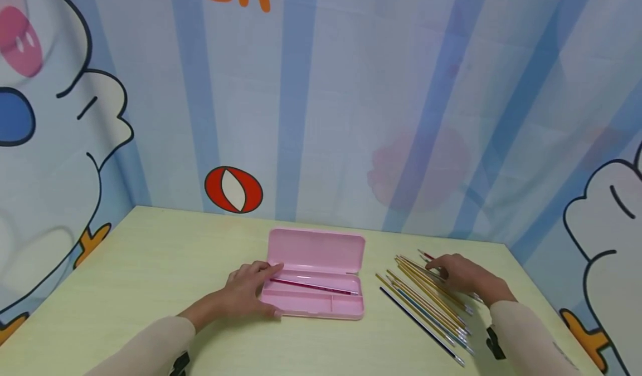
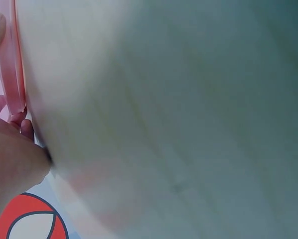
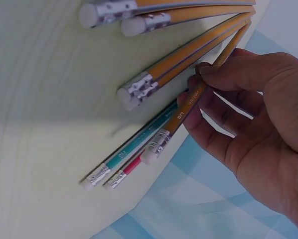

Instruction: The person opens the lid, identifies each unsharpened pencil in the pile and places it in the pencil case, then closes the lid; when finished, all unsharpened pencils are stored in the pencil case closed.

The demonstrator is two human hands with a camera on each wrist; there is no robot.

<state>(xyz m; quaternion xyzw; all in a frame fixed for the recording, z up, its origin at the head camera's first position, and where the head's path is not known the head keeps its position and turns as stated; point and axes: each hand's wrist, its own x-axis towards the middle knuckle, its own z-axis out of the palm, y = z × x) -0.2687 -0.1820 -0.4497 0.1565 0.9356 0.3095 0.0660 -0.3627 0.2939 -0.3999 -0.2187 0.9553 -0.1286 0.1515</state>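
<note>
An open pink pencil case [image 1: 317, 249] lies on the table with its lid tipped back. One dark red pencil [image 1: 316, 286] rests inside, across the long compartment. My left hand [image 1: 244, 292] grips the case by its left end, thumb at the front corner and fingers at the hinge side. At the right, my right hand [image 1: 463, 276] is over the far end of a spread of pencils [image 1: 426, 303]. In the right wrist view it pinches a yellow pencil [image 3: 190, 102] between thumb and fingers, eraser end sloping down. A green pencil [image 3: 136, 140] and a red pencil [image 3: 133, 164] lie beside it.
A dark blue pencil [image 1: 420, 325] lies at the near left edge of the spread. The pale wooden table [image 1: 200, 242] ends against a blue striped curtain [image 1: 341, 97] with cartoon prints, which also lines both sides.
</note>
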